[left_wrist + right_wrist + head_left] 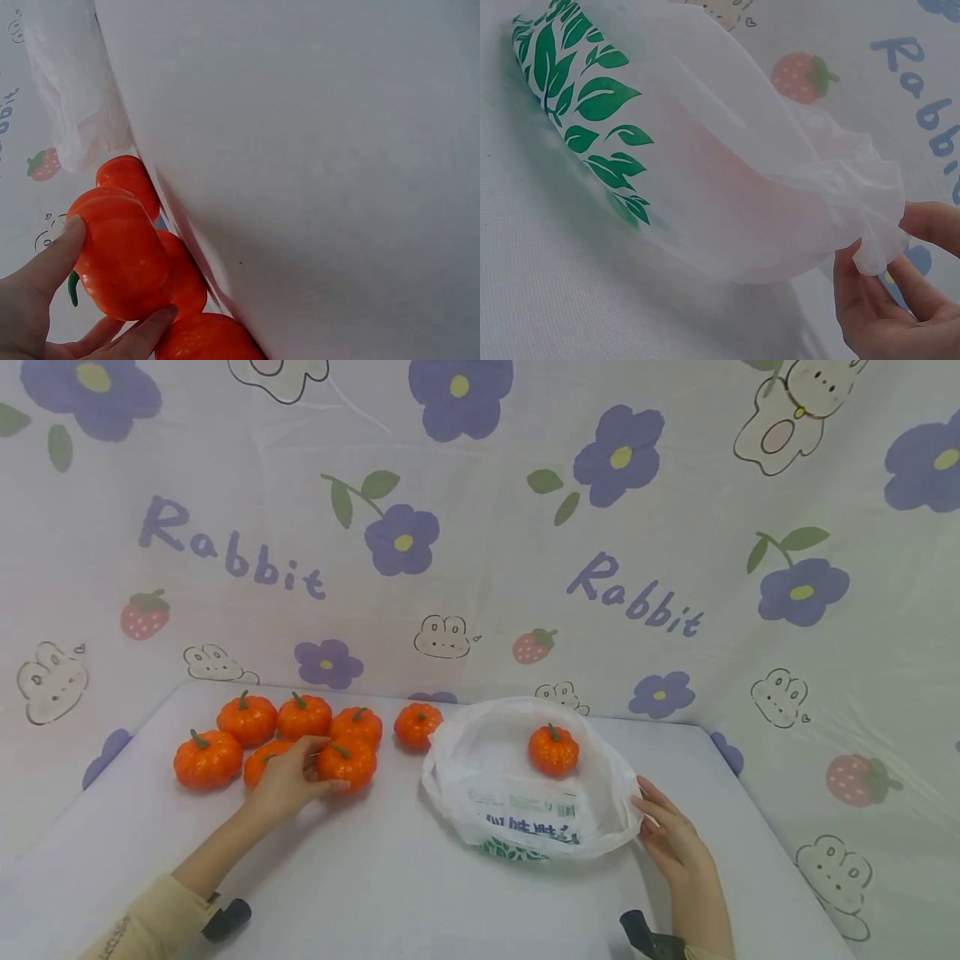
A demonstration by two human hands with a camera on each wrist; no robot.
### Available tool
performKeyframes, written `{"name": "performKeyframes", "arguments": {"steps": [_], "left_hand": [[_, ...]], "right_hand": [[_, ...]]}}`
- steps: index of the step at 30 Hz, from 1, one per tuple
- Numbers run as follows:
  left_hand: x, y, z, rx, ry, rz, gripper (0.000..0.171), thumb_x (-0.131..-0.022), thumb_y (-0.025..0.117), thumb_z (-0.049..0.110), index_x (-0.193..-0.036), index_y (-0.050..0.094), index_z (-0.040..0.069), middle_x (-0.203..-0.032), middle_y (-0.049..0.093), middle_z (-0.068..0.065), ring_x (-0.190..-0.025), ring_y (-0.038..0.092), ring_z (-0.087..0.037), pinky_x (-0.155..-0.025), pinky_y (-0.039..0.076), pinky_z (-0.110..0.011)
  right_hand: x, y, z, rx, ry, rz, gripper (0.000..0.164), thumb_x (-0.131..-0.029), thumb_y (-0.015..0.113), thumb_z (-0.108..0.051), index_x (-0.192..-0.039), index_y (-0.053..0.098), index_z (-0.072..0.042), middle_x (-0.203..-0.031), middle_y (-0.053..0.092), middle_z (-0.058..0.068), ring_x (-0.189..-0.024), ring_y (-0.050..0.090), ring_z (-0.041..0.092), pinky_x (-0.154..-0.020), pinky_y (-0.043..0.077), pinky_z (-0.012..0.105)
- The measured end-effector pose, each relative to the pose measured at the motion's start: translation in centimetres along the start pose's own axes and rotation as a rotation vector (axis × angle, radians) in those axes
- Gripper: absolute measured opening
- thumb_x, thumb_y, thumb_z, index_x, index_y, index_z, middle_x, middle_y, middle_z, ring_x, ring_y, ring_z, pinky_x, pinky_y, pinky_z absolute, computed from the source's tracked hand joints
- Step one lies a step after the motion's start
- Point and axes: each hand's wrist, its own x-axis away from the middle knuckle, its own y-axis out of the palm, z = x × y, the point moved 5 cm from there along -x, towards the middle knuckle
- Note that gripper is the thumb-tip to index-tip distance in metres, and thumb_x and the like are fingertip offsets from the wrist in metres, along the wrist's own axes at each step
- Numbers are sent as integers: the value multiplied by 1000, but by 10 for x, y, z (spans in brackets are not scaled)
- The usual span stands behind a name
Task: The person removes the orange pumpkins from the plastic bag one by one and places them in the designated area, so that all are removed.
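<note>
My left hand (pixel 288 781) grips a small orange pumpkin (pixel 352 766) with a green stem, thumb on one side and fingers on the other. In the left wrist view this pumpkin (pixel 120 255) is held between the thumb and fingertips, in front of other pumpkins. At the right, my right hand (pixel 675 839) pinches the rim of a white plastic bag (pixel 453 806). The bag's mouth is spread wide, and one pumpkin (pixel 553 750) lies inside it. Green leaves are printed on the bag (pixel 705 195), as the right wrist view shows.
Several more pumpkins (pixel 208 760) cluster at the left of the white table (pixel 360 877). A single pumpkin (pixel 417 727) sits just left of the bag. Behind the table hangs a printed cloth (pixel 480 585) with flowers and rabbits.
</note>
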Motion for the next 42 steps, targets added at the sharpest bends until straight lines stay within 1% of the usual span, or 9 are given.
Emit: {"name": "performKeyframes", "arguments": {"steps": [7,12,16,22,26,29,34,38,42], "left_hand": [[0,-1,0,-47,-39,5,74,-82,78,31,-139,44,-2,-138,53,-27,-120,56,-40,-100,52,-50],[1,-3,-1,-35,-53,8,74,-83,77,30,-140,43,-1,-141,50,-27,-127,53,-42,-102,50,-49],[1,-4,-2,8,-53,-4,77,-84,77,30,-143,39,-1,-146,46,-27,-133,48,-42,-104,47,-48],[-1,-3,-4,112,-66,-35,83,-84,76,34,-148,34,1,-151,40,-24,-140,40,-40,-111,40,-49],[-3,-4,-4,151,-60,-39,85,-84,75,37,-149,32,4,-153,39,-22,-142,37,-39,-112,39,-49],[-4,-4,-2,171,-57,-41,86,-84,75,39,-150,32,6,-154,39,-20,-144,35,-39,-113,38,-50],[-6,-3,5,199,-67,-53,92,-82,76,43,-152,28,9,-157,34,-17,-146,31,-38,-115,35,-52],[-9,-1,10,216,-58,-56,95,-81,75,46,-154,26,11,-159,31,-15,-147,29,-38,-116,33,-54],[-11,1,13,244,-55,-57,95,-81,75,47,-154,26,12,-159,32,-13,-147,29,-37,-116,32,-55]], "right_hand": [[0,0,0,-1,1,3,37,-98,51,-2,-101,73,-31,-108,63,-19,-99,59,1,-88,48,13],[1,1,0,5,-3,-1,37,-99,51,-2,-101,73,-32,-107,63,-20,-99,59,1,-88,49,13],[0,1,-1,2,-7,0,37,-99,51,-2,-101,73,-31,-107,63,-19,-98,59,1,-87,48,13],[1,2,0,9,-8,-6,37,-99,50,-2,-101,73,-31,-107,63,-19,-98,60,1,-87,49,13],[1,2,0,14,1,-1,37,-98,50,-2,-101,73,-31,-107,63,-19,-98,60,1,-87,49,13],[1,2,0,8,13,15,37,-98,52,-2,-101,74,-31,-107,63,-19,-98,60,1,-88,49,13],[2,2,0,-5,24,30,35,-98,53,-3,-101,74,-31,-108,63,-19,-100,59,2,-89,49,13],[1,1,0,-7,17,23,35,-98,53,-3,-103,73,-31,-110,62,-19,-101,59,2,-90,49,13],[1,0,1,-6,6,13,36,-98,52,-2,-104,73,-31,-111,62,-19,-101,59,2,-91,49,13]]}}
